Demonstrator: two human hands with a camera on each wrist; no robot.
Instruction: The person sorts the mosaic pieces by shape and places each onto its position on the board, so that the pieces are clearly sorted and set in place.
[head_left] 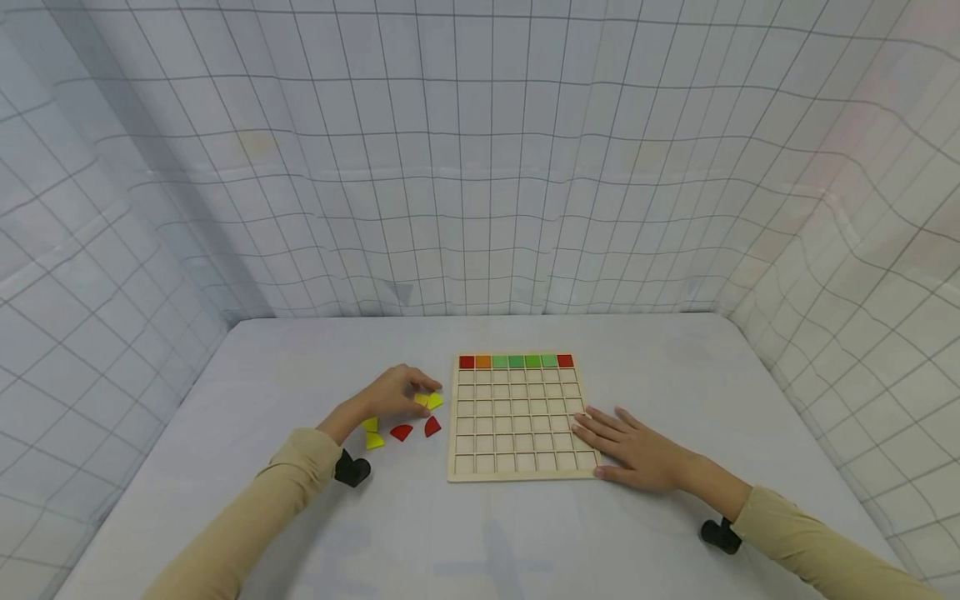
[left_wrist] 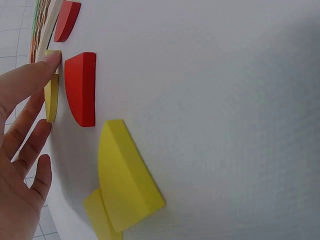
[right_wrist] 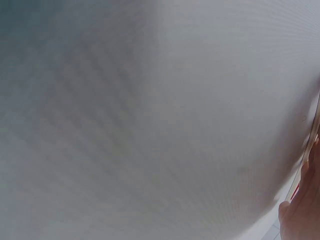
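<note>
Close to the board's left edge, my left hand has its thumb and fingers around a pair of yellow quarter-circle pieces lying side by side. In the left wrist view the thumb tip overlaps one of these yellow pieces, and the other fingers lie on its far side. Two red pieces with curved edges lie just nearer than that hand. My right hand rests flat with spread fingers at the lower right edge of the wooden grid board, fingertips over its last column.
Colored square tiles in red, orange and greens fill the board's far row. Two more yellow pieces lie by my left wrist. White gridded curtains stand around the white table. A black wrist mount juts under the left sleeve.
</note>
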